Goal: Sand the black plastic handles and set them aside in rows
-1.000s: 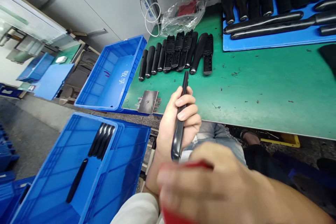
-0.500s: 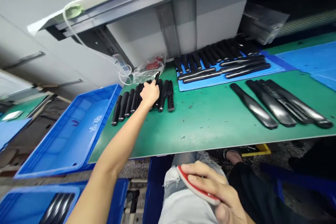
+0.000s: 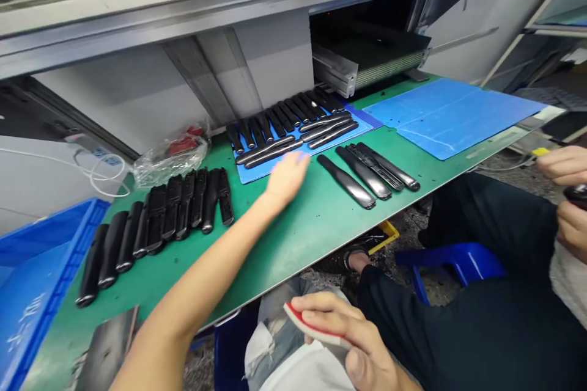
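Meanwhile, right hand grips a red-edged sanding sponge; left hand hovers, fingers spread, near blue mat

Red sanding sponge in right hand

A green workbench carries black handles and blue mats.

Marking: white painted characters | Location: floor of blue plastic crate, lower left | Status: partly cut off, unreadable
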### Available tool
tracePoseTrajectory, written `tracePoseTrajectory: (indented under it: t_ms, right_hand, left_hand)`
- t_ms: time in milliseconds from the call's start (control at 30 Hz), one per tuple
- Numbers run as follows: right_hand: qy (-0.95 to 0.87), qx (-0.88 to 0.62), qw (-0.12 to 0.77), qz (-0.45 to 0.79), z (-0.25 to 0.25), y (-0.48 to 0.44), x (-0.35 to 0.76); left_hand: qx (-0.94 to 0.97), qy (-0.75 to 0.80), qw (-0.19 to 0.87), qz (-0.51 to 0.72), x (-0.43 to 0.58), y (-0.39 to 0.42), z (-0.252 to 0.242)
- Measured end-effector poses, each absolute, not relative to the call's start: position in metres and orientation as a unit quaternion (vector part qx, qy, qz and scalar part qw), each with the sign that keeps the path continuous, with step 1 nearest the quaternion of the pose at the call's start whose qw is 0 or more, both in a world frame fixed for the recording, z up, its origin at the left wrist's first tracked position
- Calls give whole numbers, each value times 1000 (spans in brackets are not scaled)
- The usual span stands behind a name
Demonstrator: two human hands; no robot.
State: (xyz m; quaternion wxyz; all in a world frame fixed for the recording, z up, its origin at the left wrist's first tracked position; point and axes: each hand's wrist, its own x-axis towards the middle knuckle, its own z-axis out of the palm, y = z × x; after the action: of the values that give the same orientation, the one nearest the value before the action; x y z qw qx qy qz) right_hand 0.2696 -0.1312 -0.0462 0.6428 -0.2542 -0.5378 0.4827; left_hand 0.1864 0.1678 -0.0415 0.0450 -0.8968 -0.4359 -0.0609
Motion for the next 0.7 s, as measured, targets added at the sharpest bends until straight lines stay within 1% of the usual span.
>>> tracePoseTrajectory:
  t_ms: [100,200,300,367,400,433,500,533,567,633,667,700]
  right_hand:
    - [-550,-281,654,437,-46,-142,274]
    - [-520,-287,674,438,-54,-152,280]
    - [-438,-305,715,451,-65,-153,289]
    - [-352,-333,761,431,-72,-143,297]
    - [-309,-346,782,417,-75,-136,299]
    - [-274,-356,795,407,-77,-128,301]
    - [-256,-370,794,409,-83,-113,298]
    - [-275,-378,779,419,-85,-107,293]
    - [-308,-386,757,428,-86,-102,286]
    - [-413,-398,702,423,-85,-95,269]
    - [-488,-398,672,390,-82,-92,260]
    - [-574,-381,646,329,-79,-88,252]
  left_hand:
    - [-958,-285,-15,-35,258,151,-51]
    - [-966,-250,-62,-23,273,142,-44]
    - [-959,-259,-116,-26,226,131,-23]
    - [-945,-287,-148,-52,178,110,-8]
    - [-929,-312,-182,-79,154,94,-1]
    - [-901,-343,-239,-117,131,75,3]
    - [-733,-411,-479,-254,97,33,5]
    - [-631,-432,-556,-327,87,13,4]
    - [-528,-445,-609,-390,80,-5,1]
    - [-367,-460,-658,-470,74,-30,-6]
    - [-306,-459,-677,-488,74,-37,-9]
    - [-259,-454,-696,-492,73,-41,-11]
